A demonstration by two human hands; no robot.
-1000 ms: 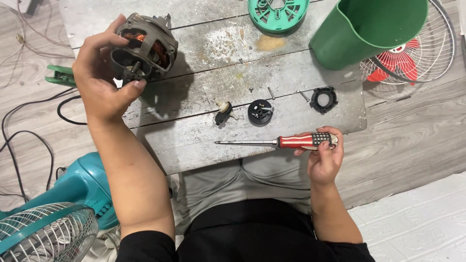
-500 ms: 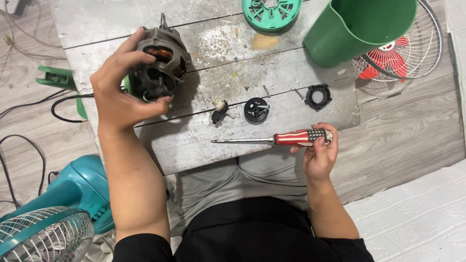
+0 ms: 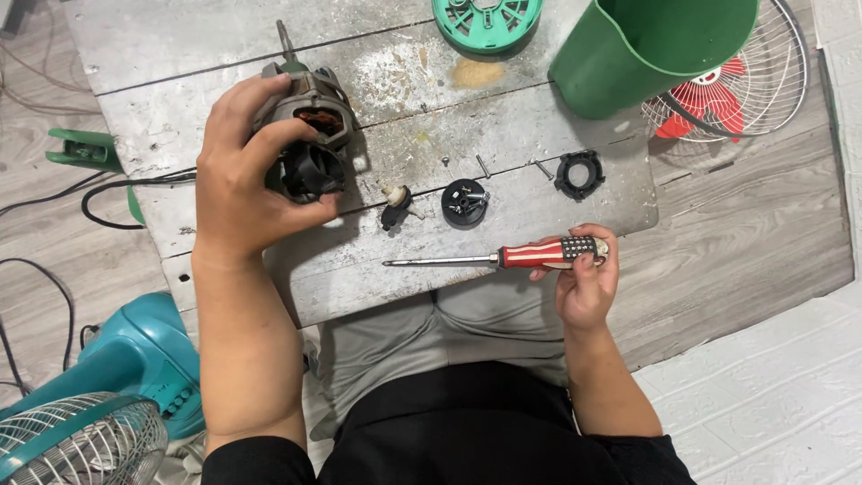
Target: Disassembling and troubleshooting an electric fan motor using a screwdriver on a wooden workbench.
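My left hand [image 3: 247, 180] grips a grey fan motor [image 3: 310, 117] with copper windings and a shaft pointing away from me, held just above the worn grey board [image 3: 539, 108]. My right hand [image 3: 585, 283] holds a screwdriver [image 3: 503, 259] by its red-and-white striped handle, its metal shaft lying level and pointing left over the board's near edge. Between the hands lie a small black knob part [image 3: 395, 208], a round black cap [image 3: 465, 202] and a black ring [image 3: 579, 174], with loose screws [image 3: 483, 165] nearby.
A green plastic housing [image 3: 646, 54] and a round green grille part [image 3: 488, 20] sit at the board's far side. A red fan in a wire guard [image 3: 736, 90] lies at right, a teal fan [image 3: 108, 386] at lower left. Black cables [image 3: 108, 193] trail left.
My left hand has carried the motor to the right and nearer the board's middle. The right hand and screwdriver have stayed about where they were.
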